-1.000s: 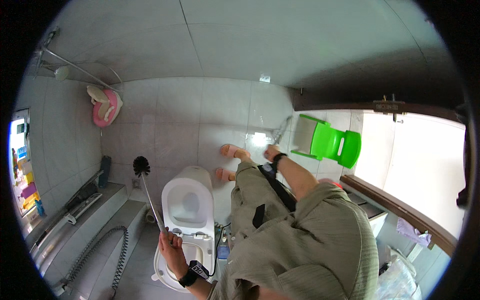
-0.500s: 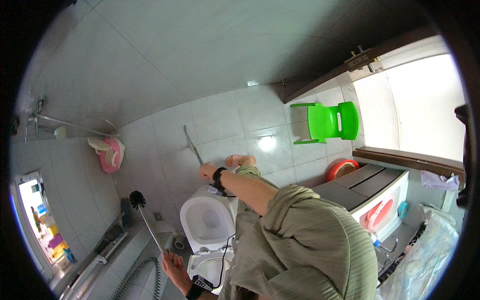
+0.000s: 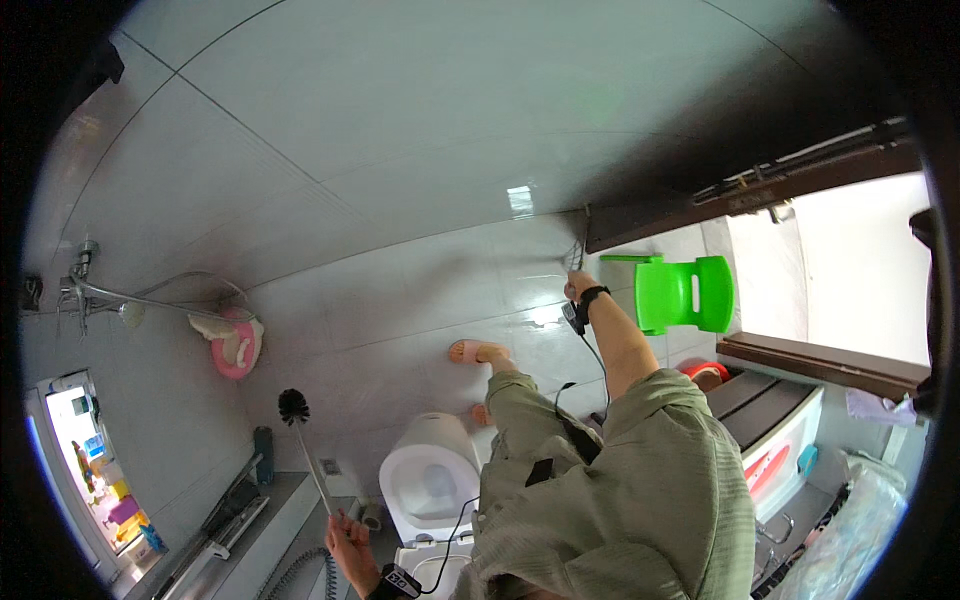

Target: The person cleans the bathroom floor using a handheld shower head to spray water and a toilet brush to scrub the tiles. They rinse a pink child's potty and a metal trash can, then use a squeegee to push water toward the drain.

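Observation:
In my left hand, low at the left, I grip the handle of a toilet brush. Its round black bristle head points up and away from me, held in the air left of the white toilet. The toilet bowl is uncovered. My right hand reaches forward, its fingers closed round a slim grey tongs-like tool, whose exact kind I cannot make out. The tool's far end reaches near the foot of the wall, beside the dark door edge and left of the green chair.
A pink and white object lies in the far left corner under the shower fittings. The dark door is at the right, a red basin by the cabinet. A cord runs from my left wrist.
My right hand has swung from beside the toilet to the right, carrying the grey tool toward the door and chair. The left hand still holds the brush. The view has shifted.

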`<state>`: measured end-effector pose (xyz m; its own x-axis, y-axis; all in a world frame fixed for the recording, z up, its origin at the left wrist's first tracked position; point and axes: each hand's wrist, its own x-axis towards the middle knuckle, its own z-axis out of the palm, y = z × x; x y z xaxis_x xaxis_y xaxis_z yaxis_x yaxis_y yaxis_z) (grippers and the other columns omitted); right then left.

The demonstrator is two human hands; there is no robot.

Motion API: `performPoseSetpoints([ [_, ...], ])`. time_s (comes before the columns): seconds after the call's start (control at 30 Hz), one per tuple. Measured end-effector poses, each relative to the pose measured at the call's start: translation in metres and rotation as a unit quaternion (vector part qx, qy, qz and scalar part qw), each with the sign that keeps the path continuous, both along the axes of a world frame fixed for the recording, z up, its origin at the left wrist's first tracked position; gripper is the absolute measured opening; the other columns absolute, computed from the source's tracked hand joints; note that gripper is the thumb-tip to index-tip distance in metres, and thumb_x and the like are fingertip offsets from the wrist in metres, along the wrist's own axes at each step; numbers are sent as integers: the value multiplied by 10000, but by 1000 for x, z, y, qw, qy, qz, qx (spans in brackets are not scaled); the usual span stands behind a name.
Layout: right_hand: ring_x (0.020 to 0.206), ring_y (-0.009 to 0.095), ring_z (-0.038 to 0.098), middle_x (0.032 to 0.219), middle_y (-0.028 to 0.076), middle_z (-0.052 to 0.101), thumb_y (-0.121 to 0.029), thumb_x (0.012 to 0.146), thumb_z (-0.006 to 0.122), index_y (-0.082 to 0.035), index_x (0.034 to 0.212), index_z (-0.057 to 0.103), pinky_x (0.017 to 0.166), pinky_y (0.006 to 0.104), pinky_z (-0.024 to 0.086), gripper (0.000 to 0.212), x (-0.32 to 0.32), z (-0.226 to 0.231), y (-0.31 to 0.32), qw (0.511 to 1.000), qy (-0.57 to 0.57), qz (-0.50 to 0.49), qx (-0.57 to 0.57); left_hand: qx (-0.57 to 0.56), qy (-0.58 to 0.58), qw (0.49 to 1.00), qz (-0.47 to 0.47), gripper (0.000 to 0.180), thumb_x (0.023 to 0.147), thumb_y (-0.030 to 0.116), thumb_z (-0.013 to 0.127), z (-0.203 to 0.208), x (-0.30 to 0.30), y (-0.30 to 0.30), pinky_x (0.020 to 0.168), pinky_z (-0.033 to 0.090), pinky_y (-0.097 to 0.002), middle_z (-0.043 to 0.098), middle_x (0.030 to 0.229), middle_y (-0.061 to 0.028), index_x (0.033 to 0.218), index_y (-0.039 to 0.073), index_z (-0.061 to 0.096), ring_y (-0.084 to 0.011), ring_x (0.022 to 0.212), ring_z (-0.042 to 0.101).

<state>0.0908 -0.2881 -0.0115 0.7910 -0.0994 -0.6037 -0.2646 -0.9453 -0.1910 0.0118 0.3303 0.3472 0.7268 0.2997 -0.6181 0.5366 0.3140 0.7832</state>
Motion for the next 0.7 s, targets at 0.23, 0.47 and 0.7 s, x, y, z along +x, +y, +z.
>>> performPoseSetpoints([
  [0.23, 872, 245, 630, 939, 92, 659, -276, 780, 571, -91, 873, 671, 699, 367, 496, 230, 136, 3, 170, 997, 62, 45, -30, 27, -19, 998, 50, 286, 939, 242, 454, 14, 2, 2, 462, 223, -238, 284, 640, 31, 982, -36, 502, -60, 533, 233],
  [0.47, 663, 260, 577, 778, 70, 620, -316, 826, 563, -101, 790, 625, 566, 409, 442, 227, 171, 31, 434, 964, 80, 252, 23, 36, -19, 991, 130, 282, 927, 232, 477, 40, -58, 7, 475, 241, -215, 291, 654, 34, 1006, -39, 489, -56, 540, 247],
  [0.7, 880, 288, 555, 989, 126, 609, -281, 807, 596, -41, 925, 653, 743, 458, 402, 273, 72, 30, 507, 952, 81, 294, 39, -43, -26, 977, 205, 263, 929, 232, 470, 31, -110, 24, 492, 273, -203, 315, 665, 28, 980, -26, 475, -62, 556, 271],
])
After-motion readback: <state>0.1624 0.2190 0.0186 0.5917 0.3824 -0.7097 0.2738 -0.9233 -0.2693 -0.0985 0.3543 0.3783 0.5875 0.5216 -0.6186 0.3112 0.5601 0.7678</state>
